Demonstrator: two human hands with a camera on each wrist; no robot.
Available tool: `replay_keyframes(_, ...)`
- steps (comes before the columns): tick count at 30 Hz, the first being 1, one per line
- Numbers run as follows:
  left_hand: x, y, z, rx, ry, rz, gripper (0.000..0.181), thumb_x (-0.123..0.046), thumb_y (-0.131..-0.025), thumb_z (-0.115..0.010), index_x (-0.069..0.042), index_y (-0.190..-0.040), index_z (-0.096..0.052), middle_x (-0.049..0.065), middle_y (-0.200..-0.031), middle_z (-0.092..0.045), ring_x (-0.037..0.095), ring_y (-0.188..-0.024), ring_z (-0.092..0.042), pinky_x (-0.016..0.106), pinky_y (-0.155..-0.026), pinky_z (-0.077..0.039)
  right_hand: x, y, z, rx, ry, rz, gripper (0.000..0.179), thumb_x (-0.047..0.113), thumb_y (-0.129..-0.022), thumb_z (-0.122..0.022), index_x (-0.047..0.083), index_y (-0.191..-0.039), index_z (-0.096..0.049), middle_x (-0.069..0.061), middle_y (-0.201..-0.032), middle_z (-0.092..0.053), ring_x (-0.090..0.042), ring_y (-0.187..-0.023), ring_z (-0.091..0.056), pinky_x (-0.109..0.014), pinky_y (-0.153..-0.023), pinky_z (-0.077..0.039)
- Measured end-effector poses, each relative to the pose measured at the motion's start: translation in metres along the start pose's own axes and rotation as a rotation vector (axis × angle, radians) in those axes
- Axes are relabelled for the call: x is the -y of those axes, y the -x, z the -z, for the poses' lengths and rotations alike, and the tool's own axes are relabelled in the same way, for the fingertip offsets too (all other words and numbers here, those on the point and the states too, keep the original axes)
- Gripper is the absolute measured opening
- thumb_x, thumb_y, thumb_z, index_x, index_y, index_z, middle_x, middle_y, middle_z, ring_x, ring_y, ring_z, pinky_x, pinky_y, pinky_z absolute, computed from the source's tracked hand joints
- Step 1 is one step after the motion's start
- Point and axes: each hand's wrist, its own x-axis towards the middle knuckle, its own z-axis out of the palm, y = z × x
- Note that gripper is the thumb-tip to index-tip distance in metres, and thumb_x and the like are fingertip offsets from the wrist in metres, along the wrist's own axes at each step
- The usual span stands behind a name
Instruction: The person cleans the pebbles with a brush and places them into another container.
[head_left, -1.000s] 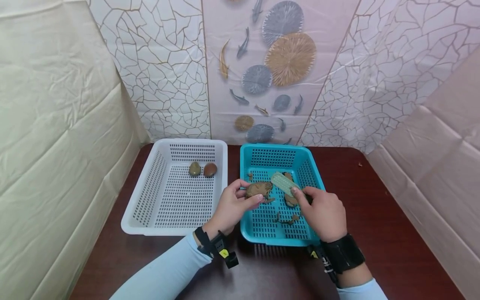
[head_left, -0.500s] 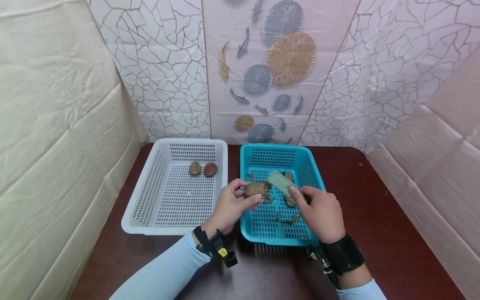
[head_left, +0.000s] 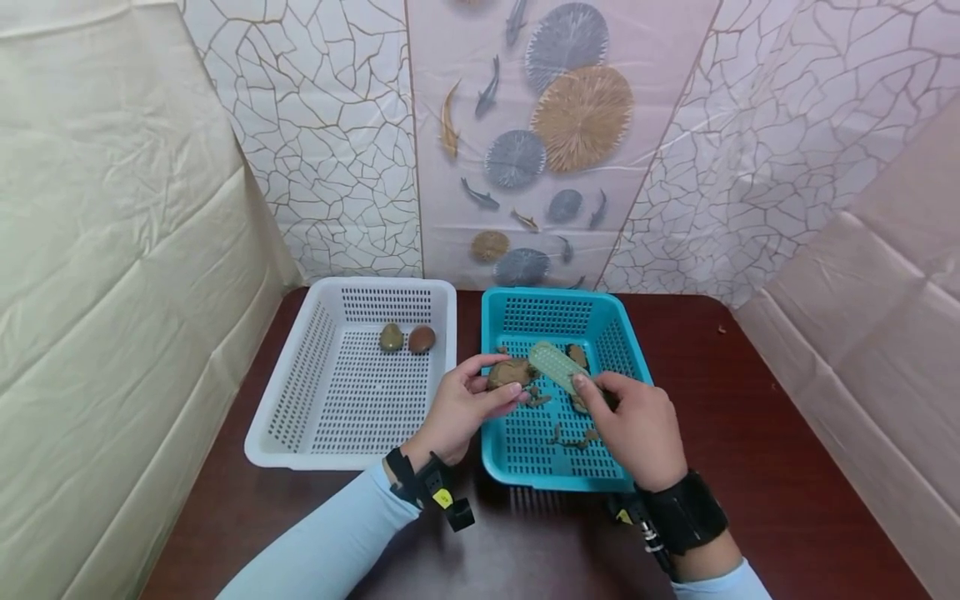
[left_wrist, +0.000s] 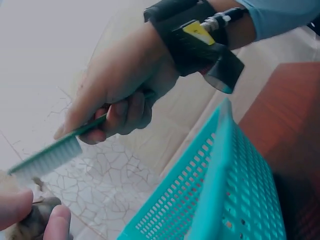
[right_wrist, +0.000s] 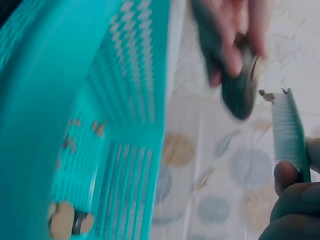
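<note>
In the head view, the left hand (head_left: 459,410) had its grip closed on a muddy stone (head_left: 508,374), held over the left side of the turquoise basket (head_left: 558,483). The right hand (head_left: 642,429) had its grip wrapped round a green brush (head_left: 555,364), its far end right beside the muddy stone. Muddy lumps (head_left: 577,355) and loose scraps (head_left: 576,442) lay in that basket; next to it on the tabletop (head_left: 780,467), a white basket (head_left: 345,461) held a brown stone (head_left: 422,338) and a greenish stone (head_left: 391,337).

In the left wrist view, pale bristles (left_wrist: 52,160) pointed down just above the muddy stone.

In the right wrist view, blurred in places, a gap showed between stone and bristles, and dark crumbs (right_wrist: 268,96) clung to the brush's tip.
</note>
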Motion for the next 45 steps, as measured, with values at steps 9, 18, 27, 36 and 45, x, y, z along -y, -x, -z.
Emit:
replay_keyframes(9, -0.005, 0.003, -0.002, 0.030, 0.046, 0.022, 0.048, 0.003, -0.107, -0.068, -0.004, -0.153, -0.057, 0.022, -0.131, -0.074, 0.026, -0.107, -0.080, 0.042, -0.097, -0.062, -0.004, 0.001, 0.004, -0.064, 0.085, -0.024, 0.034, 0.039, -0.109, -0.071, 0.009, -0.098, -0.082, 0.006, -0.052, -0.038, -0.016, -0.047, -0.039, -0.035, -0.044, -0.028)
replay_keyframes(18, -0.004, 0.002, -0.003, 0.071, 0.087, 0.030, 0.047, 0.004, -0.108, -0.065, -0.001, -0.154, -0.056, 0.023, -0.134, -0.071, 0.025, -0.108, -0.080, 0.041, -0.102, -0.059, -0.006, 0.003, 0.001, -0.023, 0.045, -0.006, 0.034, 0.041, -0.110, -0.070, 0.012, -0.096, -0.081, 0.008, -0.055, -0.041, -0.015, -0.049, -0.042, -0.034, -0.045, -0.031)
replay_keyframes(27, -0.003, 0.002, -0.002, 0.072, 0.090, 0.060, 0.048, 0.005, -0.109, -0.063, 0.000, -0.157, -0.056, 0.023, -0.140, -0.070, 0.022, -0.111, -0.079, 0.037, -0.101, -0.060, -0.006, 0.004, -0.002, 0.002, -0.033, 0.011, 0.033, 0.037, -0.113, -0.066, 0.014, -0.095, -0.079, 0.007, -0.058, -0.046, -0.014, -0.051, -0.045, -0.034, -0.048, -0.035)
replay_keyframes(36, 0.000, 0.002, 0.003, 0.050, 0.110, 0.064, 0.049, 0.008, -0.110, -0.060, 0.002, -0.158, -0.054, 0.026, -0.144, -0.066, 0.024, -0.115, -0.078, 0.035, -0.100, -0.060, -0.007, 0.005, -0.004, -0.005, 0.022, -0.016, 0.033, 0.038, -0.112, -0.067, 0.009, -0.101, -0.081, 0.006, -0.057, -0.044, -0.015, -0.051, -0.043, -0.034, -0.047, -0.032)
replay_keyframes(45, -0.001, 0.001, 0.004, 0.055, 0.013, 0.049, 0.050, 0.003, -0.108, -0.066, -0.002, -0.158, -0.057, 0.023, -0.144, -0.066, 0.026, -0.118, -0.077, 0.044, -0.106, -0.057, -0.004, 0.001, -0.005, 0.044, 0.034, -0.042, 0.028, 0.030, -0.114, -0.064, 0.006, -0.111, -0.080, 0.001, -0.061, -0.048, -0.017, -0.052, -0.042, -0.035, -0.050, -0.033)
